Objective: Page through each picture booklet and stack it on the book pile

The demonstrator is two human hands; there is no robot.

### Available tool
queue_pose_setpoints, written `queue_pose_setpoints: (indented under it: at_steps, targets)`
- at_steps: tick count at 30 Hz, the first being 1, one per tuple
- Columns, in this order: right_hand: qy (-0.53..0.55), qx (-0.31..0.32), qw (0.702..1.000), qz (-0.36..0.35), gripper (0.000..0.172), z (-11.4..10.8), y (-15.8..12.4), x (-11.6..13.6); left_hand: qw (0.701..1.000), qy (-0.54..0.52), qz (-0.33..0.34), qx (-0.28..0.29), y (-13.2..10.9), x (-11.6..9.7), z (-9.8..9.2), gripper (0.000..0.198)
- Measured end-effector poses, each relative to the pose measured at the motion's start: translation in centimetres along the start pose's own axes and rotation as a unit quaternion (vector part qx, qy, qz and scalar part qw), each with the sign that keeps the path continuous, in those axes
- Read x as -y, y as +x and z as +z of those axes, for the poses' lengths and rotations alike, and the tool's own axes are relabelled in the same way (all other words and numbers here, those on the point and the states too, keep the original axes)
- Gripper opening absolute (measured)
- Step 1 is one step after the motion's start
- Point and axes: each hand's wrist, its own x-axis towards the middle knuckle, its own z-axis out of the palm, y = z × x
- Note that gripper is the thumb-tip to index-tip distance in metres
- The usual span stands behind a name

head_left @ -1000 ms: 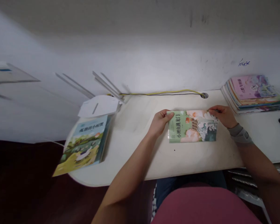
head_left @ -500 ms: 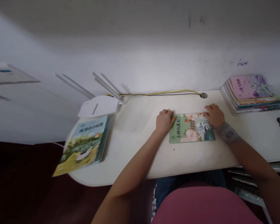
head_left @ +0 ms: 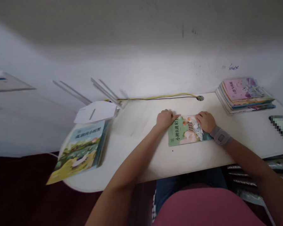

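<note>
A thin picture book (head_left: 190,133) with a green, pink and blue cover lies closed on the white table in front of me. At its upper left corner is my left hand (head_left: 165,119), fingers curled at the edge and thumb resting on the cover. My right hand (head_left: 205,121), with a grey band on the wrist, lies on the upper right part of the cover, fingers stretched out and pointing left. It hides part of the cover picture.
A stack of picture books (head_left: 245,97) stands at the back right, with a blurred-out phone-like object (head_left: 281,128) before it. At left, another book pile (head_left: 79,153) overhangs the table edge, beside a white router (head_left: 96,112) with antennas. Yellow and black cables (head_left: 155,97) run along the wall.
My right hand has slid left from the book's right edge onto its cover. My left hand stays at the left corner. The whole view has shifted slightly.
</note>
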Motion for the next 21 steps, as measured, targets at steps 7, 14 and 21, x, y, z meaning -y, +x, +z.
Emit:
queue_pose_setpoints:
  at_steps: [7,14,21]
  targets:
    - [0.031,-0.015,0.999,0.001,0.024,0.2,-0.1,-0.2,0.958,-0.257,-0.071,0.107,-3.2,1.6,-1.4,0.041]
    - [0.112,-0.03,0.993,0.016,0.021,0.6,0.1,-0.5,0.886,-0.402,-0.11,0.202,-8.6,2.2,-1.3,0.031]
    - [0.209,-0.065,0.962,0.165,0.044,1.2,0.7,-5.0,0.836,-0.532,-0.079,0.109,-8.9,2.1,-3.5,0.029]
